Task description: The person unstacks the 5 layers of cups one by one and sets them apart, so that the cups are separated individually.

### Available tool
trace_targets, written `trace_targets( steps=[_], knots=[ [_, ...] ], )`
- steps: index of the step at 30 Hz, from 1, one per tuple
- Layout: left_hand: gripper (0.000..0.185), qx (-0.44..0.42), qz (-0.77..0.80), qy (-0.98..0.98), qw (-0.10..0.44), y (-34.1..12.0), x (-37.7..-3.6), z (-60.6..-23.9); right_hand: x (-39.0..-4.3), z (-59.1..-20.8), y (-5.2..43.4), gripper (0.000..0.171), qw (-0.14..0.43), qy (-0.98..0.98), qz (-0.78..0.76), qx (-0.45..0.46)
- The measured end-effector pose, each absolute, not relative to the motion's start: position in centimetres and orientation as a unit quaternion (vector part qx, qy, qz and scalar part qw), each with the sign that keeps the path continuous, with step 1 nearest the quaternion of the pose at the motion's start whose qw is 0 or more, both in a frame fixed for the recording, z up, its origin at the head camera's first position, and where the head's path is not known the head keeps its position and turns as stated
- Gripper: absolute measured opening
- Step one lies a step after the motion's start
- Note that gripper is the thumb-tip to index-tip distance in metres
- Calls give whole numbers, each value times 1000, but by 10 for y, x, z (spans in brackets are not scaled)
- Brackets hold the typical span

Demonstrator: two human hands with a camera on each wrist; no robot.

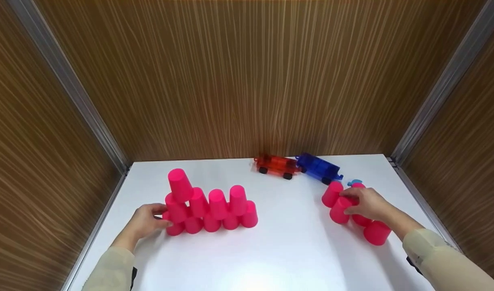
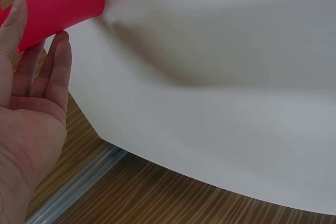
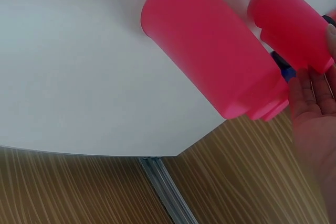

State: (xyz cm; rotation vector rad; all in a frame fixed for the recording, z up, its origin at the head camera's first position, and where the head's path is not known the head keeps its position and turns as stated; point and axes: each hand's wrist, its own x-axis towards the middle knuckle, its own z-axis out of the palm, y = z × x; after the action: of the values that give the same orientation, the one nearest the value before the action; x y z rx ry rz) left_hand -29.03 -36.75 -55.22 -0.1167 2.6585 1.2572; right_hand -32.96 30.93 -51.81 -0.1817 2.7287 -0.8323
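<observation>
Pink cup pyramid (image 1: 208, 206) stands mid-left on the white table (image 1: 287, 250): five cups in the bottom row, four above, one on top at the left end. Left hand (image 1: 146, 221) rests relaxed-open, fingertips touching the leftmost base cup (image 2: 58, 6). Right hand (image 1: 368, 203) grips a cup (image 1: 340, 210) among the loose cups (image 1: 375, 231) at the right. Looks like the third row is under way. Next move likely needs that cup lifted clear and seated upside down, straddling two second-row cups, without nudging the stack.
</observation>
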Motion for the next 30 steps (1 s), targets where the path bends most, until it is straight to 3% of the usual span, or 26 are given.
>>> trace_targets(
  steps=[20, 30],
  knots=[
    [55, -40, 428, 898, 92, -365, -287, -551, -330, -519, 308, 76, 130, 951, -271, -75],
    [56, -41, 431, 897, 93, -364, -287, -549, -329, -500, 304, 75, 128, 946, -290, -70]
  ],
)
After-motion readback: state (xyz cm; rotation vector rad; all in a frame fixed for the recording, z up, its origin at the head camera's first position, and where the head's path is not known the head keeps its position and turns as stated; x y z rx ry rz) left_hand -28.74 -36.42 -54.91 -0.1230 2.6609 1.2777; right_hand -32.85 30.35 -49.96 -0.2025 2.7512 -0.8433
